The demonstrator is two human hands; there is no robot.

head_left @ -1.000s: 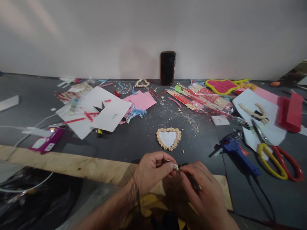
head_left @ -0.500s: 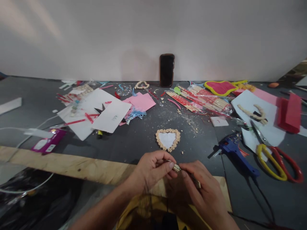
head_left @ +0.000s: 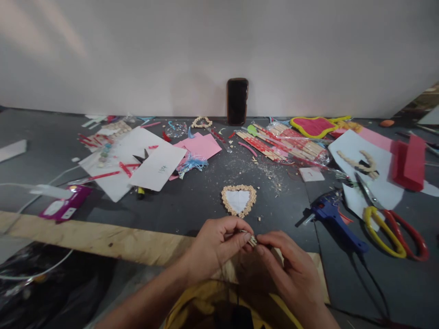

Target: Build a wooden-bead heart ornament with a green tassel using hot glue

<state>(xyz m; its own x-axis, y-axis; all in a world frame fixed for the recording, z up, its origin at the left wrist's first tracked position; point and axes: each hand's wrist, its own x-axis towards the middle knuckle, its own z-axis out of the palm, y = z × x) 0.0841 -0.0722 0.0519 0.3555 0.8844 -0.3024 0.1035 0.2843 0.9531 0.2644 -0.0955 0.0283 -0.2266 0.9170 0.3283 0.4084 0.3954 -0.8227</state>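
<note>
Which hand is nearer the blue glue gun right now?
Right. The right hand sits just left of and below the glue gun; the left hand lies farther left, beyond the small piece both hands pinch.

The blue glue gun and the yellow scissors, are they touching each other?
Apart. The head view shows the blue glue gun lying left of the yellow scissors, with a strip of dark table plainly visible between them.
</note>
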